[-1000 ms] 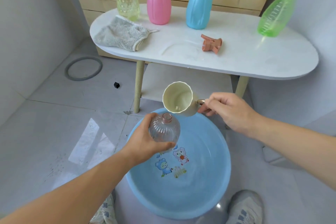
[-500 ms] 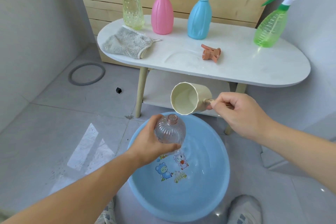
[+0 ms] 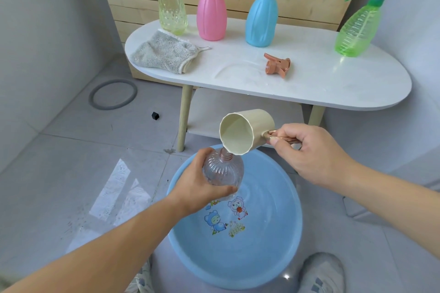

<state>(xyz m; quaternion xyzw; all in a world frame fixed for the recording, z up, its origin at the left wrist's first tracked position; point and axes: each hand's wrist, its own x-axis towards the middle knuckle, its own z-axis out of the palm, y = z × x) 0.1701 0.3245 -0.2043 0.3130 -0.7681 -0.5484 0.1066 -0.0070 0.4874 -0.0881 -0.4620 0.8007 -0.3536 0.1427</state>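
Left grip (image 3: pixel 198 187) holds bottle (image 3: pixel 225 172), neck up toward cup (image 3: pixel 246 132).

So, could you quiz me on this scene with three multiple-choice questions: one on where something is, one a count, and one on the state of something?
1. Where does the loose orange spray head lie?
A) on the white table
B) in the basin
C) on the floor

2. How many spray bottles stand on the table?
A) two
B) four
C) six

3. How does the right hand hold the cream cup?
A) upright
B) tipped on its side, rim at the neck of the clear bottle
C) upside down

Answers:
1 A: it lies on the tabletop, in front of the blue and green bottles.
2 B: a yellow, a pink, a blue and a green one stand along the back.
3 B: the cup's mouth faces sideways, its rim at the neck of the bottle that the left hand grips.
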